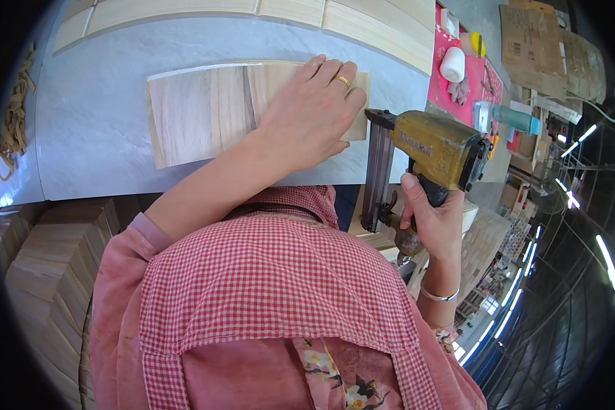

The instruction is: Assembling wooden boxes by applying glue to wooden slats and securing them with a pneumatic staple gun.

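Observation:
A flat wooden panel [201,113] of light and darker strips lies on the pale grey tabletop [96,123]. My left hand [311,113] rests on the panel's right part, palm down, fingers stretched out, a gold ring on one finger. My right hand [434,212] is wrapped round the grip of a yellow and black nail gun [430,147]. The tool's nose is at the panel's right end; whether it touches the wood I cannot tell. Its long magazine points down toward me, past the table's front edge.
Long pale wooden boards [205,7] lie along the table's far side. At the right, a pink surface [447,96] carries a white spool [452,65] and a yellow tape roll [477,44]. Stacked wooden boards [55,253] stand below the table at left. Cardboard [533,48] lies farther right.

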A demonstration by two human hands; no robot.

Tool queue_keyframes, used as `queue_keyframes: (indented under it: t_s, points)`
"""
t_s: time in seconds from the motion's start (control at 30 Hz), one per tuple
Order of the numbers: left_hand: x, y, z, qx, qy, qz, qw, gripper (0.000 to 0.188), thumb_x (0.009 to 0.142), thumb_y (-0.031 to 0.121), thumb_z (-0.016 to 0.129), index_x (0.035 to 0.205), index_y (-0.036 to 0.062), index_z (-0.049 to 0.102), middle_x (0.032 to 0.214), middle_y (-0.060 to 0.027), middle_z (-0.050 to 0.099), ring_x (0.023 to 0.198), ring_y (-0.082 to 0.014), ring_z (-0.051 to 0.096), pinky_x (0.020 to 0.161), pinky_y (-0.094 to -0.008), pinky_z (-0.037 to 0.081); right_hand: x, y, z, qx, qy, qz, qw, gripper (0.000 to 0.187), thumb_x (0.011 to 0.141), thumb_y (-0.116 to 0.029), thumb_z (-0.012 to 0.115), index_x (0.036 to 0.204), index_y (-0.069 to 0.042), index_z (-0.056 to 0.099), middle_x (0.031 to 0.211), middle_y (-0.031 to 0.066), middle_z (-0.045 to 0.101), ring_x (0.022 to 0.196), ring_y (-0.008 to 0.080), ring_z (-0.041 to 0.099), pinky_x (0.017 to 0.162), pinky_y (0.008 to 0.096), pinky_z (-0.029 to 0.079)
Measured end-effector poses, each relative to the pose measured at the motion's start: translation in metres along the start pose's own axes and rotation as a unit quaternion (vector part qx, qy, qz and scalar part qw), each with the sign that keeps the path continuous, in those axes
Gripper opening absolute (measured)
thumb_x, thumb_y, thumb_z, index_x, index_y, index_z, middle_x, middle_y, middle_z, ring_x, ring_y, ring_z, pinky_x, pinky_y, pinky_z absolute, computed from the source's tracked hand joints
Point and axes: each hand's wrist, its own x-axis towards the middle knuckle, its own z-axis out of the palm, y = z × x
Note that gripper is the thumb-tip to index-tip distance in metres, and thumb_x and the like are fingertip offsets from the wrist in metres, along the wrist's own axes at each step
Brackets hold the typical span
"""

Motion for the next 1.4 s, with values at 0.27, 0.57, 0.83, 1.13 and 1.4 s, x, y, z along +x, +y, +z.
queue_keyframes:
  t_s: [0.27,0.57,0.83,1.13,1.4]
  points:
    - [-0.006,-0.001,0.002,-0.001,0.047,0.0,0.999,0.058,0.07,0.037,0.086,0.109,0.0052,0.058,0.137,-0.0181,0.05,0.127,-0.0345,0.046,0.118,-0.0514,0.029,0.01,-0.012,-0.01,-0.021,-0.027,0.001,0.999,0.021,0.091,-0.013,0.076,0.099,0.002,0.063,0.063,0.0032,0.059,0.044,0.0092,0.049,0.04,0.0232,0.042]
    - [-0.003,0.001,-0.003,0.008,0.008,-0.024,1.0,0.059,0.07,0.039,0.085,0.11,0.0047,0.057,0.133,-0.0189,0.051,0.121,-0.0332,0.047,0.117,-0.0545,0.028,0.044,-0.033,-0.01,-0.036,-0.04,-0.062,0.997,0.02,0.091,-0.013,0.076,0.097,0.002,0.064,0.063,0.0026,0.059,0.044,0.0084,0.048,0.039,0.0232,0.041]
    - [-0.002,0.001,-0.005,0.007,0.0,-0.024,1.0,0.059,0.07,0.039,0.085,0.108,0.0052,0.056,0.135,-0.019,0.049,0.121,-0.0335,0.046,0.118,-0.0552,0.027,0.057,-0.035,-0.011,-0.06,-0.064,-0.055,0.995,0.022,0.09,-0.015,0.077,0.096,0.002,0.064,0.061,0.0024,0.058,0.043,0.0083,0.047,0.039,0.0231,0.04]
    - [-0.001,0.002,-0.003,0.004,-0.003,-0.026,1.0,0.058,0.071,0.039,0.084,0.108,0.0051,0.056,0.135,-0.0191,0.049,0.121,-0.0333,0.046,0.119,-0.0549,0.026,0.068,-0.056,-0.02,-0.108,-0.086,-0.037,0.99,0.025,0.089,-0.017,0.078,0.097,0.002,0.064,0.058,0.0011,0.057,0.042,0.0085,0.047,0.039,0.0232,0.04]
    - [-0.002,0.001,-0.004,-0.025,-0.006,-0.028,0.999,0.069,0.066,0.042,0.088,0.114,0.0051,0.056,0.139,-0.0181,0.048,0.125,-0.0337,0.045,0.12,-0.0545,0.024,0.077,-0.067,-0.027,-0.185,-0.119,-0.03,0.975,0.026,0.089,-0.018,0.078,0.098,0.002,0.063,0.058,0.0005,0.057,0.042,0.009,0.048,0.04,0.0227,0.038]
